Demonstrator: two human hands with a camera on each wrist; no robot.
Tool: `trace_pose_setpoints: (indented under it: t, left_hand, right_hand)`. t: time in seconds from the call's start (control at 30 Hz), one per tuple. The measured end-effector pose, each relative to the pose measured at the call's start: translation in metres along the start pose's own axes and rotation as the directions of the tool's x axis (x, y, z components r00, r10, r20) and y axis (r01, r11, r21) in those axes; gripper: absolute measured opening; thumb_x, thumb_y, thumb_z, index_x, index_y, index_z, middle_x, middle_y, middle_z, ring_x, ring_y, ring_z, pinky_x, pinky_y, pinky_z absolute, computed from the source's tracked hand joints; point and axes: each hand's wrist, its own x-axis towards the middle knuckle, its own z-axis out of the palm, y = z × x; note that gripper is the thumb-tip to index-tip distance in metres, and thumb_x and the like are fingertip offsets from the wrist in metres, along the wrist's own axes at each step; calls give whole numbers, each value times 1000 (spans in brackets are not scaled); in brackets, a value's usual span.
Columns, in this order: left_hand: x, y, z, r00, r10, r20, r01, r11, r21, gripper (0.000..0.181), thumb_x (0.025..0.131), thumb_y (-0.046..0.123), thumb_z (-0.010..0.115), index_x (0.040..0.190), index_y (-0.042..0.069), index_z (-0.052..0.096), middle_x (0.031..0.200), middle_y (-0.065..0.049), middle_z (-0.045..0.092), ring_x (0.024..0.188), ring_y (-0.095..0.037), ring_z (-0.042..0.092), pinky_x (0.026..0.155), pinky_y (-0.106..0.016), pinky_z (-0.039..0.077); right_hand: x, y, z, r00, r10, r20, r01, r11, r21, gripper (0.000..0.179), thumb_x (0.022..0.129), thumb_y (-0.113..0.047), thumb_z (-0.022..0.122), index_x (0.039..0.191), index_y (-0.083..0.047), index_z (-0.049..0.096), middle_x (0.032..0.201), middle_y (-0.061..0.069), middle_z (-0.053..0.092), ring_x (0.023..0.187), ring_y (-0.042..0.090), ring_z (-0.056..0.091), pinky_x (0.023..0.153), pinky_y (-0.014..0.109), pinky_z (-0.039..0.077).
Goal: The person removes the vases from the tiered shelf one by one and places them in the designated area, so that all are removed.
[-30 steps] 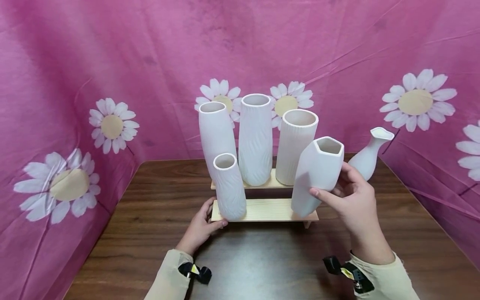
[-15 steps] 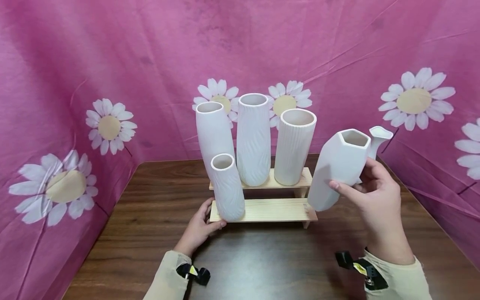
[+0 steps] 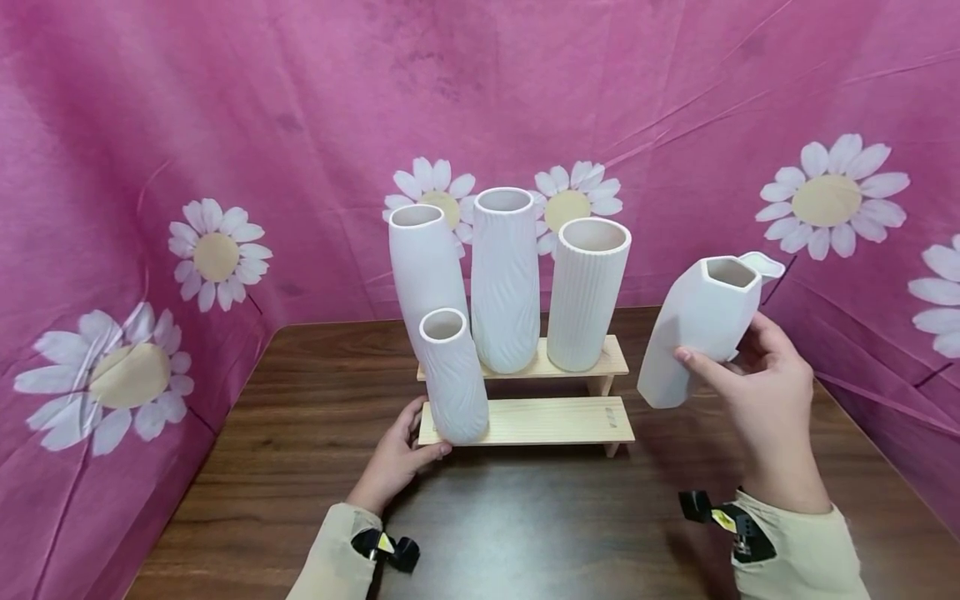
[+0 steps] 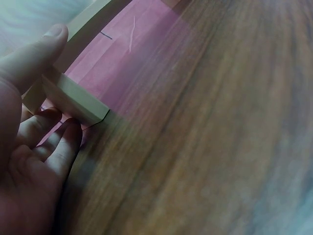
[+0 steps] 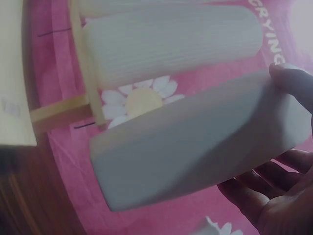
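My right hand (image 3: pixel 772 396) grips a white faceted vase (image 3: pixel 697 333) with a pentagonal mouth, thumb on the near side and fingers behind. In the head view the vase leans right, apart from the two-tier wooden stand (image 3: pixel 555 421). The right wrist view shows its flat-sided body (image 5: pixel 195 142). My left hand (image 3: pixel 401 458) holds the left end of the stand's lower shelf. In the left wrist view the thumb lies along the shelf edge and the fingers curl by a wooden leg (image 4: pixel 78 100). A small wavy-textured vase (image 3: pixel 457 383) stands on the lower shelf's left end.
On the upper shelf stand a smooth vase (image 3: pixel 427 267), a tall wavy vase (image 3: pixel 506 283) and a ribbed vase (image 3: pixel 588 296). Behind the held vase, a flared-neck vase (image 3: pixel 765 265) is mostly hidden. A pink daisy cloth (image 3: pixel 337 125) encloses the brown wooden table (image 3: pixel 300 467).
My right hand has lifted the faceted vase off the lower shelf's right end and carried it right, now overlapping the flared-neck vase. My left hand has stayed on the stand.
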Motion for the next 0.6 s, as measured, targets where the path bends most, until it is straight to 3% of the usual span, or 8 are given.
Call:
trace_pose_setpoints:
  t: [0.1, 0.33, 0.6]
  left_hand:
    - [0, 0, 0, 1000, -1, 0, 1, 1000, 2, 79, 81, -4, 81, 148, 7, 41, 136, -17, 60, 102, -16, 63, 80, -23, 54]
    - [1, -1, 0, 1000, 0, 9, 0, 1000, -7, 80, 81, -4, 80, 149, 7, 40, 136, -18, 59, 102, -16, 63, 80, -23, 54]
    - [0, -1, -1, 1000, 5, 14, -4, 1000, -17, 81, 81, -5, 80, 149, 6, 39, 136, -19, 58, 101, -14, 64, 81, -23, 54]
  right_hand:
    - [5, 5, 0, 1000, 6, -25, -7, 999, -49, 75, 67, 3, 91, 134, -16, 64, 112, -2, 64, 95, 12, 62, 74, 9, 50]
    - [17, 18, -5, 995, 33, -90, -32, 999, 13, 71, 64, 5, 91, 128, -14, 67, 106, -2, 65, 91, 11, 63, 73, 10, 50]
    - [27, 29, -13, 986, 93, -140, -101, 994, -51, 72, 65, -2, 93, 130, -18, 65, 107, -6, 63, 93, 10, 60, 74, 9, 48]
